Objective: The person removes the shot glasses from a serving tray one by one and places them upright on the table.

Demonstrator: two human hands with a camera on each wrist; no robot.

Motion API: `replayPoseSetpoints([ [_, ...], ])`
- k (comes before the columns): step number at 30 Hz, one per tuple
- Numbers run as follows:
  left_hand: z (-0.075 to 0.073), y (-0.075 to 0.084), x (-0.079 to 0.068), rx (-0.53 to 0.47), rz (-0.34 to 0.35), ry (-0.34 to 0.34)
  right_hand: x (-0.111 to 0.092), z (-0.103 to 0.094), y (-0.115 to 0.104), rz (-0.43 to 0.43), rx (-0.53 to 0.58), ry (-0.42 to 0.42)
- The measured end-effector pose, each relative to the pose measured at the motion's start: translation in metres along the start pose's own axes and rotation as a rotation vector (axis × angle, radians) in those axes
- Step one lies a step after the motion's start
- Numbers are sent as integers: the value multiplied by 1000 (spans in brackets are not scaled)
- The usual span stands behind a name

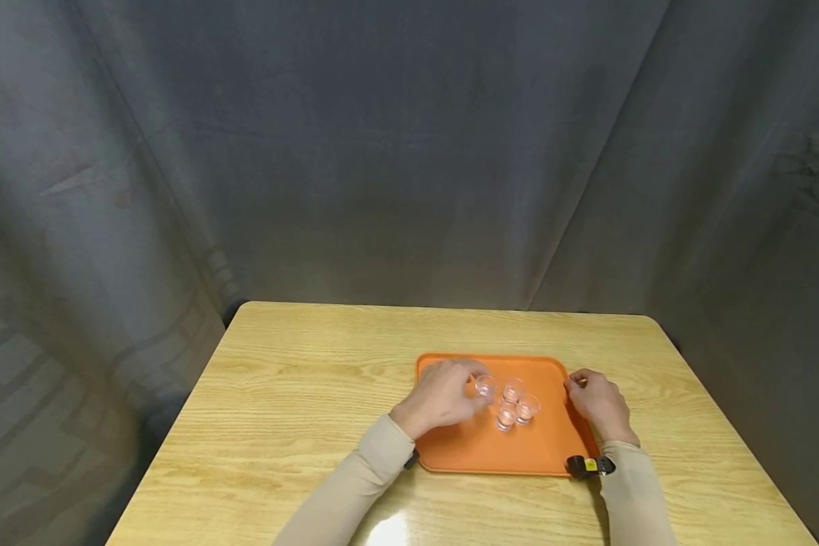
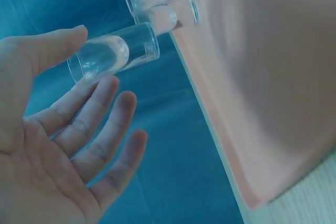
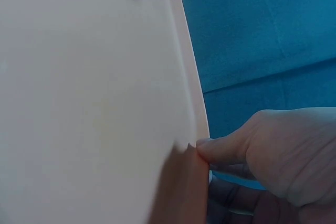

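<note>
My left hand [image 1: 444,398] pinches a small clear shot glass [image 1: 485,387] between thumb and fingertips, over the orange tray [image 1: 478,453]. In the left wrist view the thumb and index finger meet this glass [image 2: 142,48] near its wide rim, with the other fingers spread below. Three similar clear glasses stand close together on the tray, just right of it: a back glass [image 1: 513,390], a front glass [image 1: 506,417] and a right glass [image 1: 527,409]. At the tray's right edge my right hand [image 1: 599,403] grips the rim [image 3: 193,87], thumb on top and fingers beneath.
A light wood table [image 1: 300,394] carries the tray on its right half. Behind it hangs a dark grey curtain [image 1: 396,167], which also runs along both sides. Black wrist cameras sit at the cuffs, the right camera [image 1: 587,466] overlapping the tray's front right corner.
</note>
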State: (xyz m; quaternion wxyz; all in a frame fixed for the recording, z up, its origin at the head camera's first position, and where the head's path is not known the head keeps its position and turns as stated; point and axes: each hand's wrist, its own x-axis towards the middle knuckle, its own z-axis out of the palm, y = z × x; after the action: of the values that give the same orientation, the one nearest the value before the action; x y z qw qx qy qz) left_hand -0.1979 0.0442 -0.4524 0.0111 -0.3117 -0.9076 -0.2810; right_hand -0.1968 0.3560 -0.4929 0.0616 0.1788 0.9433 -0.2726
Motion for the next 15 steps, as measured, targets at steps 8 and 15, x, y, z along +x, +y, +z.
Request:
replayPoseSetpoints([
  [8, -10, -13, -10, -25, -71, 87, 1, 0, 0, -15, -4, 7],
  [15, -15, -29, -18, -26, -109, 140, -1, 0, 1, -15, -12, 9],
])
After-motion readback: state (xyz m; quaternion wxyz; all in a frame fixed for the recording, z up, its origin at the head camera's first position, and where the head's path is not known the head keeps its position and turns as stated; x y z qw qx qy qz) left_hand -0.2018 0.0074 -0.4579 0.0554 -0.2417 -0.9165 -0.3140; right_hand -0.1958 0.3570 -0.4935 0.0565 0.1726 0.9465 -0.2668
